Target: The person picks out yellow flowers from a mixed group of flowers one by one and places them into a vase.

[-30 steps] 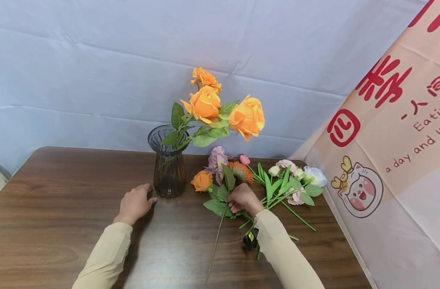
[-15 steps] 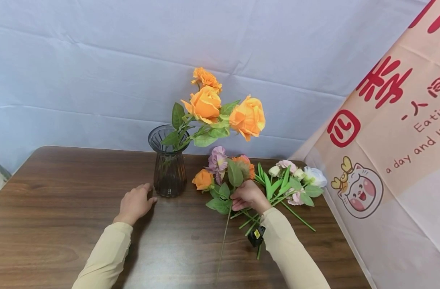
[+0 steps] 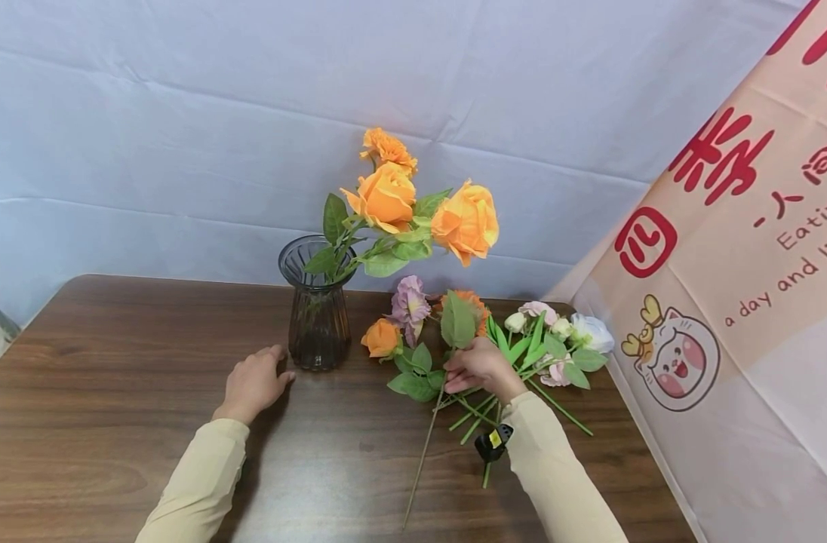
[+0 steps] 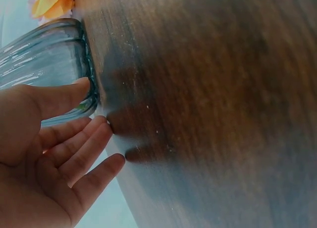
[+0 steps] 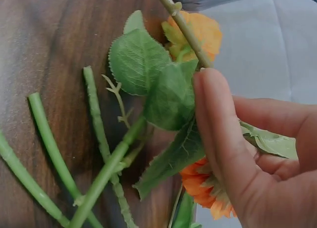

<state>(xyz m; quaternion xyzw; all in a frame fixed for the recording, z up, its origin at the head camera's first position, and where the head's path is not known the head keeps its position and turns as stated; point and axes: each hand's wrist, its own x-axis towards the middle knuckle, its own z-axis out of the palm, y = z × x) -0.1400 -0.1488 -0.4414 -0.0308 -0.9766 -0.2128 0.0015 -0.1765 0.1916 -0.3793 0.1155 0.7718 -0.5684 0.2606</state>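
Observation:
My right hand point(image 3: 481, 369) pinches the thin stem point(image 3: 423, 460) of an orange daisy-like flower point(image 5: 200, 188) between thumb and fingers. A large leaf point(image 3: 459, 320) partly covers that bloom in the head view, and the bare stem slants down toward me. My left hand point(image 3: 253, 385) rests on the table, fingers relaxed, right by the foot of a dark ribbed glass vase point(image 3: 318, 332). In the left wrist view its fingertips point(image 4: 116, 161) touch the wood near the vase base. Two big orange roses point(image 3: 464, 221) and a ruffled orange flower point(image 3: 388, 149) lean rightward out of the vase.
On the table point(image 3: 115, 407), a smaller orange rose point(image 3: 381, 338) and a purple flower point(image 3: 410, 302) lie left of my right hand. Pink, white and pale blue blooms point(image 3: 590, 332) with crossed green stems point(image 5: 49, 134) lie to its right. A pale cloth wall point(image 3: 182, 151) stands behind.
My right hand has shifted to the right with the orange daisy-like flower, and its stem has swung right too. My left hand and the vase have stayed in place.

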